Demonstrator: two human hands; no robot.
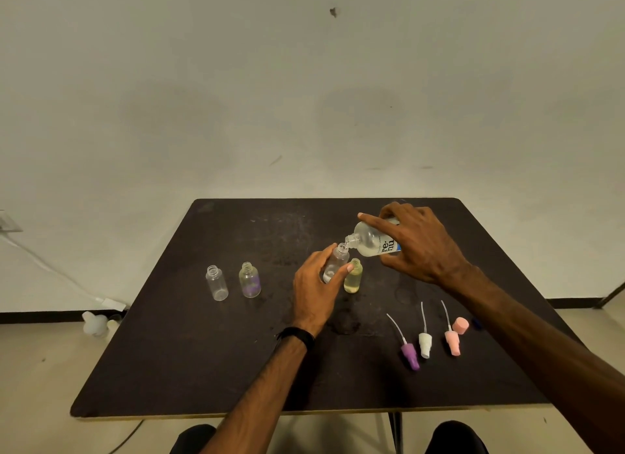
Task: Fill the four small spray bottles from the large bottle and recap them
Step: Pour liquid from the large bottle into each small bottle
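My right hand (419,244) grips the large clear bottle (370,239), tipped on its side with its mouth down-left over a small clear bottle (336,262). My left hand (316,288) holds that small bottle at the table's middle; some liquid shows at its bottom. Just right of it stands a yellowish small bottle (353,276), uncapped. Further left stand a purple-tinted small bottle (249,279) and a plain clear one (216,283), both open. Three spray heads with dip tubes lie at the front right: purple (410,350), white (424,343), pink (452,342). A pink cap (460,325) lies beside them.
The dark table (203,369) stands against a pale wall. A small dark blue object (477,323) sits near the table's right edge. On the floor at the left are a white bottle (94,323) and a cable with a plug (113,303).
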